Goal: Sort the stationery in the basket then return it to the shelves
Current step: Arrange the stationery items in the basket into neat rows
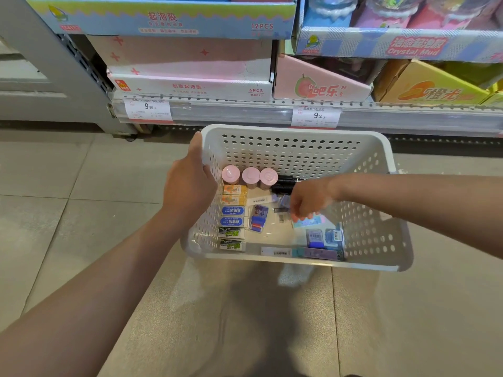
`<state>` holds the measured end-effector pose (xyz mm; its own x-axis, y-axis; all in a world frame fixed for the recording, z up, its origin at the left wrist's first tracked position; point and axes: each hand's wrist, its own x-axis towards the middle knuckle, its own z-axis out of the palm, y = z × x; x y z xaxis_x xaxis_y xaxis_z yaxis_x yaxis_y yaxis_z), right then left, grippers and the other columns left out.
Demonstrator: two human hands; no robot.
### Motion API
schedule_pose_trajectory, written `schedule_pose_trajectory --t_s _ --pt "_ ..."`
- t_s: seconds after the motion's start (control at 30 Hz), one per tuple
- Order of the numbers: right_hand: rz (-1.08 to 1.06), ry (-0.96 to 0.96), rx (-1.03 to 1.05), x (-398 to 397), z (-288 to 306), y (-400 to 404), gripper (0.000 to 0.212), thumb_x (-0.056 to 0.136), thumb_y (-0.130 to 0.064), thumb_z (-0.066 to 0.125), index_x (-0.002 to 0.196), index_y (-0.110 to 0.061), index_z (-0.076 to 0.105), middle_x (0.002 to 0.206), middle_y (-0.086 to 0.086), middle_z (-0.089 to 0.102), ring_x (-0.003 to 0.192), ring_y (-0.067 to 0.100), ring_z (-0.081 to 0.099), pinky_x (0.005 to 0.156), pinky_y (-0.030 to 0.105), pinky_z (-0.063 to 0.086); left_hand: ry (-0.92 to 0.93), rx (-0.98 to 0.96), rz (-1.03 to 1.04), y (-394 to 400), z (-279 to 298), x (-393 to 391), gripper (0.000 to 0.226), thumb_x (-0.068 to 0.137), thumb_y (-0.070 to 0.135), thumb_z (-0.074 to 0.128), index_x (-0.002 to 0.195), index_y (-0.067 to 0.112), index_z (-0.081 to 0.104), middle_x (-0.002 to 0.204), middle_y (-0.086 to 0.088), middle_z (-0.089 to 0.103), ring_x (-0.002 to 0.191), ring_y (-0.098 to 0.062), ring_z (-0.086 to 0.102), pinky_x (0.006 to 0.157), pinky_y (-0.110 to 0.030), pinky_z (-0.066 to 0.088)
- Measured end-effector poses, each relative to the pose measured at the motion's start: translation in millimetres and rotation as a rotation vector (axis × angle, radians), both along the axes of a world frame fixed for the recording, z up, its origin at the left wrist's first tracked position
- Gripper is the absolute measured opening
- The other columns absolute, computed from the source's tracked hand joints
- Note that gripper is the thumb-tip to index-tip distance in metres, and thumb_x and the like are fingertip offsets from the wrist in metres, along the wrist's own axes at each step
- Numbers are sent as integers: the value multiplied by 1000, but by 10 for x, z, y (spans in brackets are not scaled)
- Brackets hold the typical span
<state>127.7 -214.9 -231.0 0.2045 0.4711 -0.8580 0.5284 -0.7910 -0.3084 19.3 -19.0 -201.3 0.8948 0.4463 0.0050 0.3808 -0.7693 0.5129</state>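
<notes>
both forearms bare, no sleeves; left hand point(187, 186) ringless.

Basket point(296, 148): white plastic w/ rows of round holes in the walls. Inside: 3 round lids point(250, 174), pale pink; 2 orange-and-white boxes point(234, 194); 2 blue-label boxes point(232, 216) w/ white lettering; 2 green, black & white boxes point(231, 239); a black item point(283, 183) at the back; small blue/purple packs point(324, 236) w/ white barcode labels at the right. Floor point(68, 213): beige-grey tiles, darker grout lines. Shelf point(245, 111): grey rail, white price tags point(148, 108) w/ red edge. Display boxes: pink-and-white one point(190, 74) w/ red star marks; pink one point(318, 85) w/ a fruit picture; orange-yellow one point(430, 85); light blue ones above.
</notes>
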Motion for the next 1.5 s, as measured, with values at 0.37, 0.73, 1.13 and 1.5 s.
schedule_pose_trajectory --t_s 0.37,0.73,1.13,1.5 --pt "513 -196 -349 -101 -344 -442 24 92 0 48 113 -4 58 87 1 49 85 17 47 79 32 46 -4 -9 1 -6 10 -8 58 92 6 41 146 19 23 98 -17 62 84 -33 59 67 -39 50" --pt "454 11 -382 -133 -254 -412 62 82 -17 66 138 -14 40 130 9 51 117 26 50 91 34 45 -26 -11 -17 4 0 -9 55 92 5 40 143 19 27 88 -13 59 76 -31 57 62 -35 44" --pt "490 -27 -334 -255 -269 -336 35 88 -22 61 118 -5 60 112 7 60 97 19 53 91 36 47 -20 -2 -6 6 -14 -14 56 93 6 41 145 19 25 95 -15 62 76 -29 58 61 -35 46" --pt "378 -482 103 -358 -310 -129 30 90 -24 54 119 -14 54 114 4 58 103 25 59 79 35 52 -15 13 -9 44 -66 5 55 92 8 42 143 21 27 96 -14 64 79 -30 60 65 -38 52"
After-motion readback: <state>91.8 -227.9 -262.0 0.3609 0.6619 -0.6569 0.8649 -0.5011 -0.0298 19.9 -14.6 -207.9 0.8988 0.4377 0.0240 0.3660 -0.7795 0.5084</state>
